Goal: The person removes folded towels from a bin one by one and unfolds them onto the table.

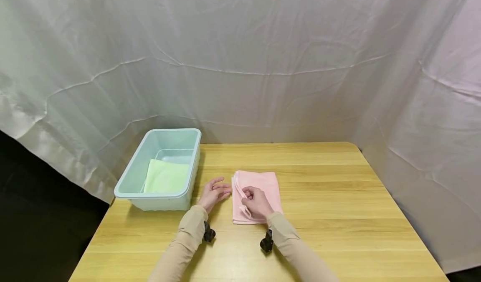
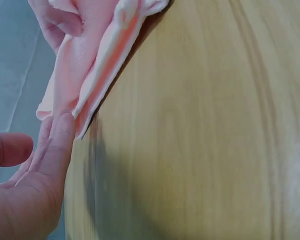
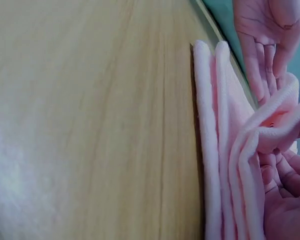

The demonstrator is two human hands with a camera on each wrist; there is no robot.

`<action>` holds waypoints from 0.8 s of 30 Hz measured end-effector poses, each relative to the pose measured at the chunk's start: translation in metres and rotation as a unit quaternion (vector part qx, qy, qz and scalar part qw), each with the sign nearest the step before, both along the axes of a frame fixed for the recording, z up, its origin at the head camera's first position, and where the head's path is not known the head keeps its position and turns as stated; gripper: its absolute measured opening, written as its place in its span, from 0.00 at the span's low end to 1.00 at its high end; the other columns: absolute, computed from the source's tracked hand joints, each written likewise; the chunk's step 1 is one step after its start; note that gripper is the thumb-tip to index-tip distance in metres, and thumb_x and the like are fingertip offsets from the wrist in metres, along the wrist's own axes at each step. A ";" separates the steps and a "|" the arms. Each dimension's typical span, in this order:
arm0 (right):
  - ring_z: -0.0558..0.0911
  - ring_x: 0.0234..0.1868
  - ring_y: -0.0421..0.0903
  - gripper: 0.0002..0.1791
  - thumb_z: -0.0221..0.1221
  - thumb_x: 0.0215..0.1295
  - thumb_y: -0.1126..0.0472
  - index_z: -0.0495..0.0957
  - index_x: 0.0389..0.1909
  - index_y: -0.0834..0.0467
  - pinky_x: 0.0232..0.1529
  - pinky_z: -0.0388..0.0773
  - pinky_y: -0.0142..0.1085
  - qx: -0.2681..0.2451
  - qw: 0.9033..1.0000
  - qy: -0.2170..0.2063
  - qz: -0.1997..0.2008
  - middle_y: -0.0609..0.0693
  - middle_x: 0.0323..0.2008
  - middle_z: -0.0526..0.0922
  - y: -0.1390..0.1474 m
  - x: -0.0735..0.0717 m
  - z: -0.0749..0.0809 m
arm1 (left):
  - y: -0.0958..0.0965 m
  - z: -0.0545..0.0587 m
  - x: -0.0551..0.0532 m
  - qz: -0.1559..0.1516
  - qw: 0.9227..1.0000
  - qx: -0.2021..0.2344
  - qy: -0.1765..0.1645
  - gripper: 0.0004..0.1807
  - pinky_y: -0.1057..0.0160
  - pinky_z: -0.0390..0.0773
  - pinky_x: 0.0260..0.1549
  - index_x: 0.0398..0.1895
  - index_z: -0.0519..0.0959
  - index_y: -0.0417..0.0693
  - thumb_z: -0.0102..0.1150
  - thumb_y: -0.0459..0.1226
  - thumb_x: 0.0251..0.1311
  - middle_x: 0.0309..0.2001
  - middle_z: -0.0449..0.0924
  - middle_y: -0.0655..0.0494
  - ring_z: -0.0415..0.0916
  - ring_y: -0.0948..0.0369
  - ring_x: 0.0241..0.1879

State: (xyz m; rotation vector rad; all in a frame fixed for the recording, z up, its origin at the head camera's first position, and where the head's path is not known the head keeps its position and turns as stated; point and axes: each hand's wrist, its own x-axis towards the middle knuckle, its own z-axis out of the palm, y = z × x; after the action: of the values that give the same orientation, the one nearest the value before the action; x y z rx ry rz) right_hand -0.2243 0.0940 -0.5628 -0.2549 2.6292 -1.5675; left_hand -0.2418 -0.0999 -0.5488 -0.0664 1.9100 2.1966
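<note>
A folded pink cloth [image 1: 268, 186] lies on the table, several layers thick. My right hand [image 1: 258, 203] is over its middle and pinches a lifted upper layer near the left side. In the right wrist view, that layer of the pink cloth [image 3: 250, 155] curls up by the fingers of my right hand [image 3: 290, 200]. On the cloth's left stands my left hand [image 1: 214, 194], fingers extended and thumb apart. The left wrist view has the fingertips of my left hand [image 2: 37, 185] touching the cloth's edge.
A pale blue plastic bin [image 1: 154, 195] stands on the left of the table, just beyond my left hand. Inside it lies a light green cloth [image 1: 169, 177]. The wooden table [image 1: 338, 202] ends at a grey curtain [image 1: 263, 90] behind.
</note>
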 end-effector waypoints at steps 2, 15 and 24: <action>0.75 0.28 0.36 0.18 0.60 0.54 0.70 0.81 0.48 0.68 0.30 0.73 0.24 -0.018 1.000 -0.003 -0.005 0.53 0.31 0.83 0.001 0.000 0.002 | 0.002 0.000 0.001 -0.008 1.000 0.000 -0.004 0.27 0.57 0.85 0.53 0.71 0.58 0.28 0.41 0.20 0.67 0.59 0.73 0.22 0.84 0.48 0.51; 0.75 0.27 0.36 0.14 0.60 0.53 0.70 0.83 0.42 0.67 0.29 0.73 0.24 -0.065 0.994 -0.026 -0.079 0.51 0.30 0.81 0.016 0.005 0.020 | 0.010 0.000 0.003 -0.060 0.997 -0.020 -0.033 0.25 0.48 0.75 0.66 0.71 0.57 0.28 0.40 0.24 0.72 0.65 0.68 0.21 0.71 0.36 0.66; 0.75 0.27 0.34 0.15 0.59 0.56 0.73 0.81 0.45 0.73 0.27 0.73 0.22 -0.144 0.982 -0.030 -0.119 0.51 0.31 0.80 0.044 0.008 0.040 | 0.017 0.005 0.005 -0.082 0.995 -0.061 -0.015 0.25 0.46 0.70 0.69 0.70 0.57 0.24 0.42 0.24 0.72 0.66 0.65 0.20 0.68 0.36 0.68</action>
State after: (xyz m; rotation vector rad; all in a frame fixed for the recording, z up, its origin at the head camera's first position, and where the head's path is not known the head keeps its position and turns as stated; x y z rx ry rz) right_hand -0.2164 0.1381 -0.5224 0.0968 2.4560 -1.9978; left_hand -0.2369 -0.0830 -0.5433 0.0349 1.9570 1.9616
